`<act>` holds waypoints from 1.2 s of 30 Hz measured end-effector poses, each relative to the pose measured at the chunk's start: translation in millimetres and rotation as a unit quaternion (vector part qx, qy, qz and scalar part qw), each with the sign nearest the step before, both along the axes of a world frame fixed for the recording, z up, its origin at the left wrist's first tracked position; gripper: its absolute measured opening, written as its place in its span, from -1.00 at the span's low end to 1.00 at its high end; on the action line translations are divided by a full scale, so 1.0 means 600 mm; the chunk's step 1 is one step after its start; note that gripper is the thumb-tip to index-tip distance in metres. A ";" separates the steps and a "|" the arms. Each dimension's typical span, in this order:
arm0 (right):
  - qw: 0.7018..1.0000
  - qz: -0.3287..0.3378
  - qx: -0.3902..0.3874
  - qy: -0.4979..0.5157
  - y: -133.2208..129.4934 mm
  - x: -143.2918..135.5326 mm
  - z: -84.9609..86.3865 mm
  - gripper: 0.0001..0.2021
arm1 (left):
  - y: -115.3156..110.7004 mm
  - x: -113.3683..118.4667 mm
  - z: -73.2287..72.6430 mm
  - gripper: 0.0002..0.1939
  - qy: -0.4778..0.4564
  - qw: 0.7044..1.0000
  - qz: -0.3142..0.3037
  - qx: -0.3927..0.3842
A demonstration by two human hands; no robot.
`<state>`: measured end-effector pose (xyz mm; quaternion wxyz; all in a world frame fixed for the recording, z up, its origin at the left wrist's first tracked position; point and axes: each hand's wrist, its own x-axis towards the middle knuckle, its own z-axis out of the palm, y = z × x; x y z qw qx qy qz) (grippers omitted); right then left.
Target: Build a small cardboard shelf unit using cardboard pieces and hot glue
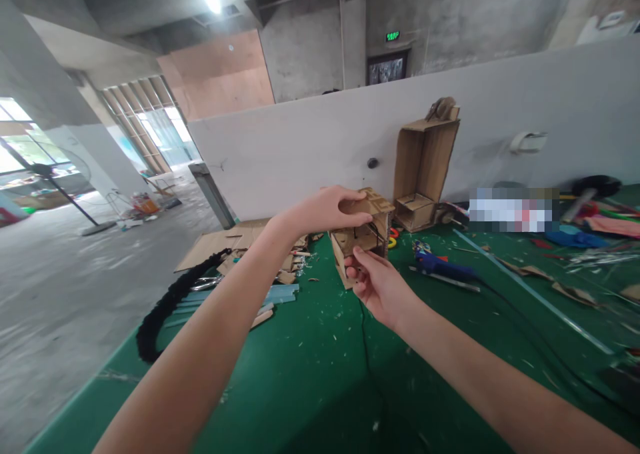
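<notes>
A small cardboard box [383,241] with an opening in its front stands on the green table [300,387]. My left hand [333,207] lies over its top, fingers on the upper panel and thumb along the front edge, steadying it. Close against the front, my right hand [377,287] is closed in a pinch. What sits between its fingertips is hidden. Inside the opening, a thin dark curved piece [374,231] shows. Below the right hand a thin black cord [364,334] runs across the table toward me.
Behind stands a taller open cardboard frame [435,154] by a white partition [300,154]. A blue glue gun [445,267] lies right, near a long clear strip [540,291]. Leftward are cardboard scraps [205,244], blue strips [280,294] and a fuzzy black band [155,314].
</notes>
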<state>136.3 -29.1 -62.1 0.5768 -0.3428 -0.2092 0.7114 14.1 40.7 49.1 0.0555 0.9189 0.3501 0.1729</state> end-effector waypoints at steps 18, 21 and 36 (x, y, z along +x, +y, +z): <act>0.996 0.034 0.058 -0.052 0.006 0.010 0.040 -0.89 | -0.005 0.002 0.003 -0.53 -0.007 1.000 -0.016 -0.012; 0.995 0.036 0.060 -0.068 0.005 0.010 0.039 -0.88 | -0.002 0.002 0.002 -0.49 -0.010 1.000 -0.008 -0.017; 0.991 0.034 -0.009 -0.133 -0.006 0.004 -0.038 -0.83 | 0.004 0.000 0.002 -0.44 0.001 1.000 0.009 -0.012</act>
